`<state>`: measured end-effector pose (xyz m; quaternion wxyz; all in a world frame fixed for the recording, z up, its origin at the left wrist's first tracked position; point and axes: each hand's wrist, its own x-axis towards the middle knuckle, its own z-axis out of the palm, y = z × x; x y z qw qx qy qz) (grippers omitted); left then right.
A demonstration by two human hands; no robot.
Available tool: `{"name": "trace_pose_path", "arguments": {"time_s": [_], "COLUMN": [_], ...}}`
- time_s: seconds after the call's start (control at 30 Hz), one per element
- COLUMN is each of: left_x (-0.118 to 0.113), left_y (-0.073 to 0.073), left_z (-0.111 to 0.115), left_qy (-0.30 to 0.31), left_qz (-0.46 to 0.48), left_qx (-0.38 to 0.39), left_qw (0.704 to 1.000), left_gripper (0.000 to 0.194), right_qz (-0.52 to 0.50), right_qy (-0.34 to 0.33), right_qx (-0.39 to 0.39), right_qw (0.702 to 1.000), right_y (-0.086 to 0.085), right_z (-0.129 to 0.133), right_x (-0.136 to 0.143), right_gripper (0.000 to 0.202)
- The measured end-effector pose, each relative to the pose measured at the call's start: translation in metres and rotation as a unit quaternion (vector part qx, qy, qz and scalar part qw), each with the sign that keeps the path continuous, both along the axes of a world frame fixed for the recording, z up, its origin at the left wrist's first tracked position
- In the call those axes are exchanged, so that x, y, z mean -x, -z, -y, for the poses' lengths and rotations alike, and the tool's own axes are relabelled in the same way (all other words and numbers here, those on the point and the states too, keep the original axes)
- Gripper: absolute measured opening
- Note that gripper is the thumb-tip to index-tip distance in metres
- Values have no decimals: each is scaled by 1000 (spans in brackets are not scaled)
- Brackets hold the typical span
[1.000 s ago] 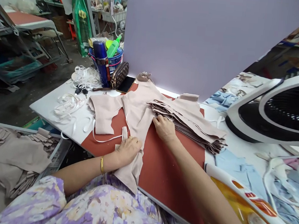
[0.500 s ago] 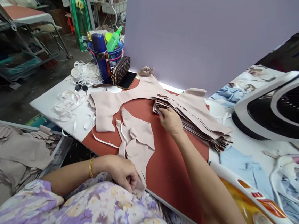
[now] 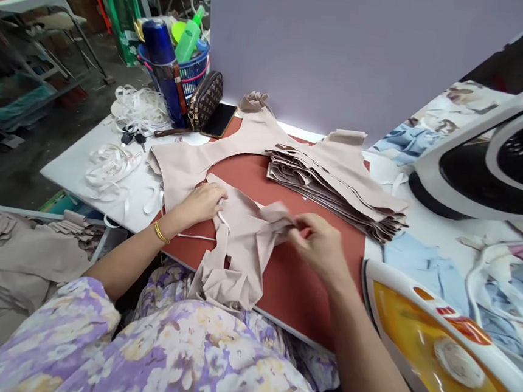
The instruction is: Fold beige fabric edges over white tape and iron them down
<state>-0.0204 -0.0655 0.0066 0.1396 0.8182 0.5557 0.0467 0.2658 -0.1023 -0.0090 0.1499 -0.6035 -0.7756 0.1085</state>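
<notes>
A beige fabric piece [image 3: 244,237] lies partly crumpled over the near edge of the red-brown board [image 3: 298,297]. My right hand [image 3: 318,247] pinches its right side and lifts a fold off the surface. At the upper left of the same piece, my left hand [image 3: 203,203] has its fingers closed on the edge, beside a narrow white tape [image 3: 223,220]. Beyond my hands, a larger beige cut panel [image 3: 186,165] is spread flat. A thick stack of folded beige pieces [image 3: 335,190] sits to the right.
An iron [image 3: 442,334] with a yellow tank is at the near right, below a white fan [image 3: 489,155]. At the back left are a blue basket [image 3: 192,71], a patterned pouch [image 3: 206,99], a phone [image 3: 222,121] and white tape coils [image 3: 143,109]. More beige cuttings [image 3: 17,266] fill a bin at left.
My right hand has left the stack and come nearer, lifting the small piece's right side. My left hand has moved forward from my lap to its upper left edge. The view has shifted slightly.
</notes>
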Motion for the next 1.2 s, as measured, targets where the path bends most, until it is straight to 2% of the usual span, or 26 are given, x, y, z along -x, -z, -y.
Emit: {"name": "trace_pose_path", "arguments": {"time_s": [0.1, 0.17, 0.2, 0.27, 0.43, 0.53, 0.63, 0.7, 0.8, 0.87, 0.93, 1.0, 1.07, 1.13, 1.2], "left_x": [-14, -18, -18, -15, -1, 0, -11, -24, -54, -78, -101, -117, -125, -121, -108], "left_y": [-6, -10, -11, -12, -16, -20, -23, -23, -24, -26, -26, -23, -16, -8, -3], "left_z": [-4, -7, -8, -11, -18, -24, -35, -45, -57, -57, -47, -30, -12, 4, 18], "left_qy": [-15, -32, -32, -16, 31, 41, 28, 8, -15, -1, 41, 106, 188, 251, 255], "left_qz": [-60, -100, -108, -100, -80, -37, 49, 66, 29, -10, -44, -53, -10, 79, 152], "left_qx": [-37, -40, -33, -18, -3, -15, -38, -55, -81, -108, -126, -105, -19, 104, 167], "left_qw": [997, 994, 993, 995, 996, 998, 998, 996, 996, 994, 990, 987, 982, 959, 940], "left_gripper": [29, 31, 30, 27, 15, 13, 15, 16, 23, 22, 21, 22, 19, 23, 24], "right_qz": [39, 54, 53, 37, -26, -56, -87, -81, -22, 16, 37, 35, 6, -43, -118], "right_qy": [136, 184, 187, 155, 19, -11, -12, 31, 157, 222, 249, 233, 179, 111, 62], "right_qx": [-19, -38, -45, -45, 1, 20, 28, 35, 23, 0, -6, 15, 62, 116, 152], "right_qw": [990, 981, 980, 986, 999, 998, 996, 996, 987, 975, 968, 972, 982, 986, 979], "right_y": [-4, -3, -1, 4, 18, 14, 1, -6, -11, -8, -3, 2, 5, 3, 0], "right_z": [10, 19, 23, 27, 17, 16, 27, 36, 43, 44, 45, 48, 55, 66, 79], "right_x": [-51, -68, -72, -69, -55, -60, -74, -83, -85, -76, -59, -40, -25, -19, -22], "right_gripper": [20, 30, 35, 36, 27, 19, 29, 35, 36, 30, 26, 28, 29, 33, 41]}}
